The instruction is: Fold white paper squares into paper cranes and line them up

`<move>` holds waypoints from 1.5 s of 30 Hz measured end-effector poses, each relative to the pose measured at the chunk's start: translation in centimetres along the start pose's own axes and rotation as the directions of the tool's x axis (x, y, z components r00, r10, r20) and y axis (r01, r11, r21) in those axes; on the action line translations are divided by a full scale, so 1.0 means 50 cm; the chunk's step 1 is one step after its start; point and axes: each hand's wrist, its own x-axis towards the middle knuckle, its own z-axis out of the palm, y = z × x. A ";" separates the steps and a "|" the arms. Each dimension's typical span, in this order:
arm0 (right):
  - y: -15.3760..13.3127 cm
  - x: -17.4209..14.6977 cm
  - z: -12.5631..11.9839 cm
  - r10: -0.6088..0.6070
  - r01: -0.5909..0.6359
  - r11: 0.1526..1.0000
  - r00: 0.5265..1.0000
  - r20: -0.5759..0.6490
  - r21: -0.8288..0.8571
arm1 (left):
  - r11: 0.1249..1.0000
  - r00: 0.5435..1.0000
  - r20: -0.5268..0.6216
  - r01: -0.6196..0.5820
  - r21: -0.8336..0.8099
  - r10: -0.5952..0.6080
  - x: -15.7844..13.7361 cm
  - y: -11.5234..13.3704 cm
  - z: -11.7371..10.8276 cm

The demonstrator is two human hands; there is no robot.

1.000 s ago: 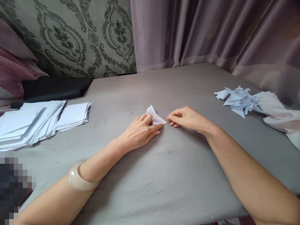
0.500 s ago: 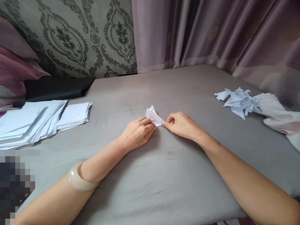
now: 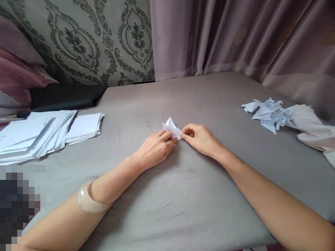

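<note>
A small piece of folded white paper (image 3: 172, 129) rests on the grey cloth surface between my two hands, with one pointed flap standing up at its far side. My left hand (image 3: 158, 148) lies over its near left part, fingers bent and pressing the paper down. At the right corner, my right hand (image 3: 200, 137) pinches the paper between thumb and forefinger. My fingers cover part of the near edge, so the folds there are hidden.
To the left lie a stack of large white sheets (image 3: 34, 139) and a smaller stack of cut paper (image 3: 85, 128). Behind them is a black folded cloth (image 3: 65, 97). Several folded paper pieces (image 3: 270, 113) are heaped at the right, beside a pale cloth (image 3: 311, 125).
My left fingers have slid slightly right along the paper. Its left flap now sits lower and flatter, and my right hand still pinches the right corner.
</note>
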 end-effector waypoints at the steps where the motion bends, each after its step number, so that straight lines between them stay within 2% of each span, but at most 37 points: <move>1: 0.001 0.000 0.000 -0.005 0.005 1.000 1.000 0.000 -0.029 | 1.000 1.000 0.010 0.004 -0.008 -0.004 0.000 0.001 0.000; 5: 0.004 -0.001 0.000 -0.023 0.023 0.994 1.000 -0.007 -0.107 | 0.998 0.998 -0.014 0.054 -0.043 -0.055 -0.003 0.001 0.002; 8: 0.005 0.001 0.001 -0.031 0.030 0.997 0.999 -0.014 -0.068 | 0.986 0.977 -0.151 0.139 -0.094 -0.152 -0.005 -0.006 0.005; 11: 0.002 0.003 0.000 -0.025 0.024 0.997 1.000 0.011 0.078 | 0.974 0.935 -0.281 0.188 -0.124 -0.216 -0.001 -0.017 0.000; 13: -0.004 0.002 -0.005 -0.031 0.017 0.979 0.997 0.065 0.203 | 0.977 0.941 -0.275 0.167 -0.134 -0.199 0.002 -0.022 -0.005; 15: -0.013 0.000 -0.013 -0.031 -0.013 0.951 0.990 0.136 0.310 | 0.974 0.958 -0.222 0.144 -0.174 -0.181 0.004 -0.022 -0.009; 18: -0.027 -0.004 -0.029 0.014 -0.099 0.896 0.981 0.195 0.434 | 0.928 0.966 -0.138 0.161 -0.336 -0.217 0.007 -0.015 -0.018; 20: -0.033 -0.005 -0.037 0.061 -0.160 0.837 0.978 0.201 0.524 | 0.827 0.953 -0.045 0.236 -0.511 -0.299 0.010 -0.007 -0.029; 21: -0.035 -0.005 -0.040 0.083 -0.190 0.798 0.974 0.209 0.572 | 0.741 0.937 0.027 0.292 -0.604 -0.348 0.011 -0.003 -0.036; 23: -0.035 -0.005 -0.043 0.124 -0.254 0.704 0.964 0.237 0.663 | 0.522 0.894 0.198 0.402 -0.753 -0.402 0.014 0.007 -0.052; 25: -0.033 -0.004 -0.043 0.134 -0.298 0.611 0.952 0.275 0.734 | 0.307 0.858 0.337 0.465 -0.830 -0.388 0.015 0.017 -0.063; 28: -0.030 -0.001 -0.040 0.135 -0.346 0.511 0.936 0.324 0.787 | 0.091 0.846 0.396 0.453 -0.887 -0.358 0.016 0.033 -0.065; 31: -0.026 0.005 -0.036 0.161 -0.389 0.433 0.921 0.355 0.813 | -0.099 0.812 0.422 0.419 -0.902 -0.404 0.018 0.043 -0.050; 33: -0.022 0.010 -0.033 0.194 -0.381 0.393 0.924 0.330 0.837 | -0.287 0.747 0.486 0.394 -0.873 -0.453 0.023 0.043 -0.041; 34: -0.019 0.012 -0.032 0.225 -0.357 0.396 0.931 0.287 0.846 | -0.395 0.700 0.521 0.356 -0.847 -0.489 0.026 0.042 -0.038; 36: -0.014 0.015 -0.027 0.309 -0.280 0.471 0.941 0.140 0.836 | -0.573 0.580 0.580 0.223 -0.789 -0.572 0.033 0.034 -0.037; 38: -0.011 0.016 -0.018 0.351 -0.203 0.585 0.936 -0.020 0.785 | -0.652 0.450 0.607 0.071 -0.755 -0.654 0.038 0.023 -0.037; 40: -0.013 0.014 -0.004 0.309 -0.140 0.662 0.946 -0.098 0.736 | -0.658 0.360 0.602 -0.044 -0.752 -0.712 0.041 0.014 -0.036; 42: -0.022 0.008 0.013 0.203 -0.066 0.708 0.973 -0.113 0.704 | -0.650 0.326 0.590 -0.112 -0.752 -0.739 0.042 0.007 -0.033; 45: -0.039 -0.006 0.039 0.035 0.050 0.761 0.992 -0.117 0.647 | -0.642 0.315 0.580 -0.147 -0.752 -0.751 0.042 0.003 -0.025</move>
